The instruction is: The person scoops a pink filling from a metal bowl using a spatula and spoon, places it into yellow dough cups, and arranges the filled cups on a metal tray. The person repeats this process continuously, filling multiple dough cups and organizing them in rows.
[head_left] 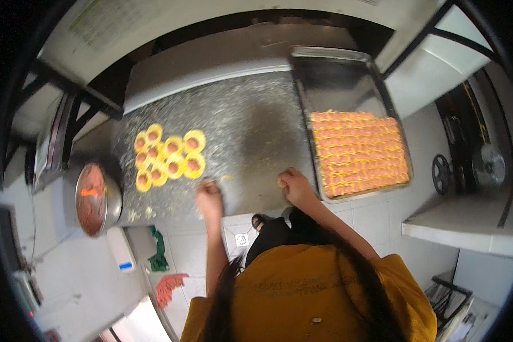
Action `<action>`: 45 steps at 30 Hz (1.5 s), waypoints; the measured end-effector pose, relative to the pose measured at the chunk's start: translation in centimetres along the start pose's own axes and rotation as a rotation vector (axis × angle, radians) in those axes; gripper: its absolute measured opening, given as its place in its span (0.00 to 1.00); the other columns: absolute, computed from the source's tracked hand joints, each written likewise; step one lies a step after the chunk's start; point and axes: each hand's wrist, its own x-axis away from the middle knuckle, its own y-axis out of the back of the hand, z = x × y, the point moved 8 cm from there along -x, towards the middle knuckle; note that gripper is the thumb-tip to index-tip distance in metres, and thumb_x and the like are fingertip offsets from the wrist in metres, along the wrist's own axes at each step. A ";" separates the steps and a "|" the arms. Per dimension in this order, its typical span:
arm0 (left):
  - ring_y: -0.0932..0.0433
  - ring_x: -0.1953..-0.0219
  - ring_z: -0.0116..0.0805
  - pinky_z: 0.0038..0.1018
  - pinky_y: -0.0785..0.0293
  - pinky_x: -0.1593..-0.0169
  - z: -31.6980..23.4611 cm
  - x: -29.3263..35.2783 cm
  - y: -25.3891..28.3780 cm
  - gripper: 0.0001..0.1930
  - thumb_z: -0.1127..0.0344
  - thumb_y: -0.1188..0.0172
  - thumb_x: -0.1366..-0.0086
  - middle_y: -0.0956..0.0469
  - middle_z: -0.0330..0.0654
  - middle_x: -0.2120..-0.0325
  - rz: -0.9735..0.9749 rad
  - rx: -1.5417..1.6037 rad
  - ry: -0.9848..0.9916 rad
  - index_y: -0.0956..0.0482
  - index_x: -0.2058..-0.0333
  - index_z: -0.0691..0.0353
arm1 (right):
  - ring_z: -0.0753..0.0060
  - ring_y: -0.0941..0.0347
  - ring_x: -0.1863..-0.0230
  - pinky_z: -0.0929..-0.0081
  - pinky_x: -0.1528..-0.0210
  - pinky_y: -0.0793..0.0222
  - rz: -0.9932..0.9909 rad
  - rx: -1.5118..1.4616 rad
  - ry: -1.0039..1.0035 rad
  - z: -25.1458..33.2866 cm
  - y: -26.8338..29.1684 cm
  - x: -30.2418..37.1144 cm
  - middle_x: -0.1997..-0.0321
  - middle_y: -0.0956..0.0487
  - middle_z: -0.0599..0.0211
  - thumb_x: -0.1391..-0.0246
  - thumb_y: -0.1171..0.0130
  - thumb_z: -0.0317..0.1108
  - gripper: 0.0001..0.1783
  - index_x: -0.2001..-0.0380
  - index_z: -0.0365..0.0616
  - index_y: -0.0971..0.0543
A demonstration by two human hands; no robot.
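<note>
My right hand [296, 187] is closed at the counter's near edge, left of the tray. A small yellow piece, which looks like a dumpling, shows at its fingertips. My left hand [209, 199] is curled closed and slightly blurred, just right of the wrappers; a pale bit shows at its fingers, too small to name. Several round yellow dumpling wrappers [174, 143] lie flat in a cluster on the counter, each with a lump of pink filling on it. Rows of dumplings [359, 154] with pink tops fill the near part of the metal tray [343, 54].
A steel bowl [114, 204] of pink ground filling with an orange spatula [92, 192] stands at the left. The dark speckled counter [239, 102] bears pale flour. Below, a green cloth [158, 251] and a red cloth [169, 288] hang or lie by the left surface.
</note>
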 end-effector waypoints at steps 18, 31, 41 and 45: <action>0.24 0.71 0.36 0.26 0.26 0.67 9.1 -5.6 0.7 0.13 0.68 0.48 0.46 0.24 0.45 0.74 -0.092 0.654 0.537 0.26 0.64 0.71 | 0.61 0.24 0.67 0.71 0.65 0.30 0.031 0.228 -0.192 -28.8 29.5 -11.1 0.72 0.21 0.59 0.68 0.47 0.21 0.15 0.71 0.45 0.20; 0.26 0.62 0.33 0.27 0.26 0.55 8.5 -0.8 0.0 0.13 0.66 0.57 0.38 0.28 0.44 0.66 -0.167 1.182 0.564 0.30 0.61 0.70 | 0.58 0.27 0.63 0.72 0.61 0.32 0.352 0.302 -0.004 -29.2 24.8 -12.0 0.67 0.23 0.57 0.71 0.48 0.17 0.20 0.67 0.39 0.21; 0.26 0.63 0.34 0.27 0.26 0.54 8.7 -1.1 0.0 0.13 0.66 0.55 0.38 0.27 0.43 0.67 -0.163 1.161 0.567 0.30 0.60 0.70 | 0.58 0.26 0.62 0.70 0.59 0.31 0.373 0.290 -0.074 -28.6 25.0 -11.2 0.66 0.22 0.57 0.68 0.45 0.19 0.22 0.62 0.43 0.21; 0.26 0.62 0.34 0.27 0.26 0.56 8.1 -1.3 -0.4 0.14 0.65 0.54 0.38 0.27 0.44 0.66 -0.172 1.172 0.580 0.30 0.60 0.70 | 0.58 0.25 0.62 0.70 0.59 0.30 0.430 0.262 -0.098 -28.7 25.3 -11.2 0.65 0.21 0.56 0.67 0.44 0.23 0.22 0.61 0.44 0.21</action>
